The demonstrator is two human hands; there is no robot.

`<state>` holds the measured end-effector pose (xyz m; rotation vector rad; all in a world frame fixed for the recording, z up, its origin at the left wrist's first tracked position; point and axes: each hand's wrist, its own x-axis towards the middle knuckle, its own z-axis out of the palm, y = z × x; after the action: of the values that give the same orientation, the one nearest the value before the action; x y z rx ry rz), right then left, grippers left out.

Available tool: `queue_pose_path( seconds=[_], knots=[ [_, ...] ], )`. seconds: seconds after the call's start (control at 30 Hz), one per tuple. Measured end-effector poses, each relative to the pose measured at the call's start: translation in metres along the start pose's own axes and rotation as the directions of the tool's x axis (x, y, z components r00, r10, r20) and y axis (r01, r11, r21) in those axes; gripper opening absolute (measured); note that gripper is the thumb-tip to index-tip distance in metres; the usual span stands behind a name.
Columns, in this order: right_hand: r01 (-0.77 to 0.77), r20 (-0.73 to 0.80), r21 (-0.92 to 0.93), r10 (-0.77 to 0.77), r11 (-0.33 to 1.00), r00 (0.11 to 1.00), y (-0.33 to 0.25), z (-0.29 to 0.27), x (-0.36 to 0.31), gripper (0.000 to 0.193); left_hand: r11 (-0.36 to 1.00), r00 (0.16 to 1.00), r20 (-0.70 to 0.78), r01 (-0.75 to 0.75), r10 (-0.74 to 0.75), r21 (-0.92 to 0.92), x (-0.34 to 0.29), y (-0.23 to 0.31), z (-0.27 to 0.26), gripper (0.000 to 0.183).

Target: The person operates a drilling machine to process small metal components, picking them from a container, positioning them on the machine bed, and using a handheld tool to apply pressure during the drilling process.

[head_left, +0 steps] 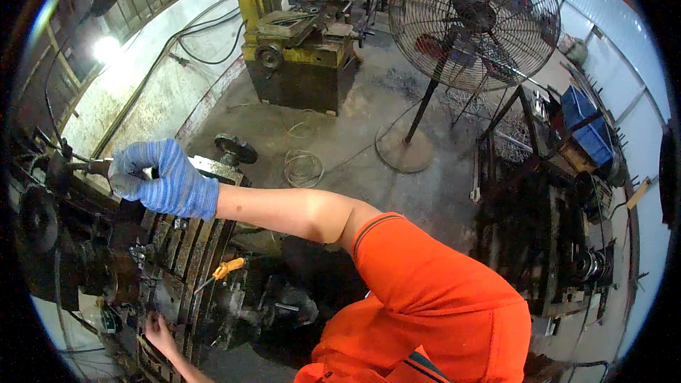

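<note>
My right hand (162, 177), in a blue-and-grey knitted glove, is closed around a dark lever handle (101, 168) at the left side of a metalworking machine. The orange-sleeved right arm stretches across the view above the machine's grooved metal table (170, 245). Lower down, my bare left hand (162, 333) rests by the near end of that table, its fingers drawn together on something too small and dark to make out. Between the hands, a screwdriver with a yellow handle (230, 268) lies along the table's right edge, its shaft pointing down-left.
A black handwheel (236, 149) sits beyond the table. A yellow machine (301, 46) stands at the back. To the right is a large caged fan (475, 21) on a round base, its cable looped on the floor. A blue crate (587, 128) rests on a rack at far right.
</note>
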<state>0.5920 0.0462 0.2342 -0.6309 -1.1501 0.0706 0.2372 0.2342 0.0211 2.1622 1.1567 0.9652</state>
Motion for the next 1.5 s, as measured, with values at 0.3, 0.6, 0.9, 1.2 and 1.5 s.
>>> queue_pose_path(
  seconds=[0.3,0.6,0.9,1.2,1.5],
  knots=[
    [0.003,-0.107,0.054,0.003,0.999,0.994,0.003,0.004,-0.012,0.008,0.957,0.954,0.086,0.285,-0.288,0.048,-0.079,0.077,-0.060,0.039],
    [-0.011,-0.006,-0.113,0.010,0.993,1.000,0.000,-0.011,-0.025,0.010,0.988,0.989,0.003,0.148,-0.148,0.035,-0.097,0.116,-0.070,0.032],
    [0.011,0.002,-0.196,-0.010,0.981,1.000,0.011,-0.027,-0.029,0.011,0.996,0.996,-0.017,0.085,-0.084,0.041,-0.093,0.075,-0.086,0.033],
    [0.084,0.107,-0.681,-0.015,0.727,0.994,-0.016,-0.005,-0.035,0.011,0.939,0.897,-0.294,0.343,-0.329,-0.003,-0.233,0.068,-0.198,0.025],
    [0.513,0.318,-0.582,-0.404,0.631,0.858,0.055,-0.088,0.024,0.018,0.398,0.318,-0.757,0.914,-0.571,0.083,-0.532,0.122,-0.299,0.031]
  ],
)
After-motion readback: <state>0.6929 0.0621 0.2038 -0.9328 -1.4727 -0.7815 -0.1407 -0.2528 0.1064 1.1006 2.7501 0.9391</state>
